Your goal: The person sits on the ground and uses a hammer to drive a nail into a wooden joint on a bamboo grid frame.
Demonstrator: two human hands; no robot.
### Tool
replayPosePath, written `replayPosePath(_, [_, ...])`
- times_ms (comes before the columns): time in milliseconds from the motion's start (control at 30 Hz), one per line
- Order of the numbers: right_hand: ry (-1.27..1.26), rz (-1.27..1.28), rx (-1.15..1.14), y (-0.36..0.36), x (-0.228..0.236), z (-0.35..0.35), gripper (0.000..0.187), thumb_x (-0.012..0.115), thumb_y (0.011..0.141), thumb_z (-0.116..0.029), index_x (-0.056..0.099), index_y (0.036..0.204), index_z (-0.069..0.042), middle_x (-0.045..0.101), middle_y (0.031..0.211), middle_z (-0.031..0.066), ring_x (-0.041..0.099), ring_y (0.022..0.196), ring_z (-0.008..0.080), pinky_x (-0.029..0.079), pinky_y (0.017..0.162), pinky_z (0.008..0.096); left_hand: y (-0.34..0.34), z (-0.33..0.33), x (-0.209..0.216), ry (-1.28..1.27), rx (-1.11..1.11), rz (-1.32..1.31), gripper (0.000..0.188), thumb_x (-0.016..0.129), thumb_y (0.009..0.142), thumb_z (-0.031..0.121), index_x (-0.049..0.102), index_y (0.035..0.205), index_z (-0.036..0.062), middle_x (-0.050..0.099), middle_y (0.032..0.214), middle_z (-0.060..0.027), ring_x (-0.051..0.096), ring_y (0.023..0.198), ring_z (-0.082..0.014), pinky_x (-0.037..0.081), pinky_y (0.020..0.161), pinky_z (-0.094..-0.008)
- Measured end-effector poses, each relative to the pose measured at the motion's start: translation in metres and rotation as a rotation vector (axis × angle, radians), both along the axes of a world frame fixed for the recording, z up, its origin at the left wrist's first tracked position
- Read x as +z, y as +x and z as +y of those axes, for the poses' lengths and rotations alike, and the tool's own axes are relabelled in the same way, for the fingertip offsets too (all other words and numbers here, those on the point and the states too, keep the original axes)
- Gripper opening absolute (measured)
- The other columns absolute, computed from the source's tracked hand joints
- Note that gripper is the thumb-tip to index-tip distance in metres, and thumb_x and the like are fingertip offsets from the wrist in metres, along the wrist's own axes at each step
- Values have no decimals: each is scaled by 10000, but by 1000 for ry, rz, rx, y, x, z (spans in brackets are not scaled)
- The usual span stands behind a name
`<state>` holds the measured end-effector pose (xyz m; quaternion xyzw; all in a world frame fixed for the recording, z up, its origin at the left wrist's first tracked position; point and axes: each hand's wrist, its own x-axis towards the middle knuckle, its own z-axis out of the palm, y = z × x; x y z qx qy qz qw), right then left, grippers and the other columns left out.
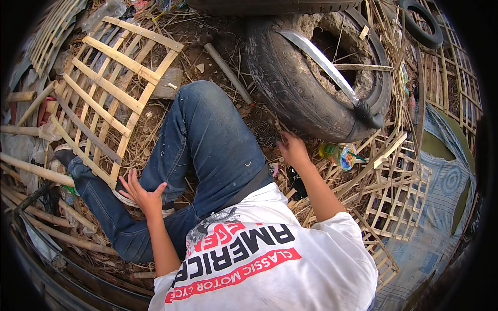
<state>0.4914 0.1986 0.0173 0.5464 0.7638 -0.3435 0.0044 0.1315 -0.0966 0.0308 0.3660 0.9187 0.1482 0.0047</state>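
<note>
Your left hand [141,195], fingers spread, is beside the near corner of the lattice [107,85] on the ground [188,61]; probably light, springy: grasp its side rail [168,65]. Right hand [294,150] near the tyre [277,78]: can't tell its grip.

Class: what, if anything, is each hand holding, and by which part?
The left hand is spread open, holding nothing, beside the pale slatted bamboo lattice. Whether the right hand, near the round dark rubber tyre, holds anything cannot be told.

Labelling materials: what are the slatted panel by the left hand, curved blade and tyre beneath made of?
Slatted panel: likely split bamboo, matte; pale, straw-coloured strips. Curved blade: probably steel, fairly shiny; bright silvery highlights. Tyre: apparently rubber, dull, worn; dark grey, moulded tread.
</note>
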Motion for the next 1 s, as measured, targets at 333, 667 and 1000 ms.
replayPosePath(333, [214, -137, 57, -9, -47, -12, 202, 672, 842, -158, 674, 1022, -66, 637, 998, 128, 638, 889, 358, 510, 742, 446, -6, -2, -1, 1, 55, -20, 1147, 503, 611, 888, 429, 1388, 49, 431, 1436, -115, 182, 1456, -377, 14, 1135, -658])
replayPosePath(667, [219, 41, 36, -32, -1, -3, 152, 718, 813, -158, 710, 844, -9, 661, 813, 166, 646, 745, 349, 500, 669, 411, -11, 15, 6, 68, 92, -36, 1123, 565, 601, 864, 438, 1377, 63, 438, 1431, -109, 198, 1453, -372, 17, 1136, -650])
replayPosePath(1000, [213, 297, -63, -71, 21, 6, 128, 737, 839, -65, 690, 829, 54, 631, 687, 91, 587, 584, 145, 466, 559, 268, -14, 76, 33, 225, -33, -41, 982, 606, 622, 811, 516, 1271, 79, 481, 1375, -119, 234, 1426, -423, 51, 1128, -661])
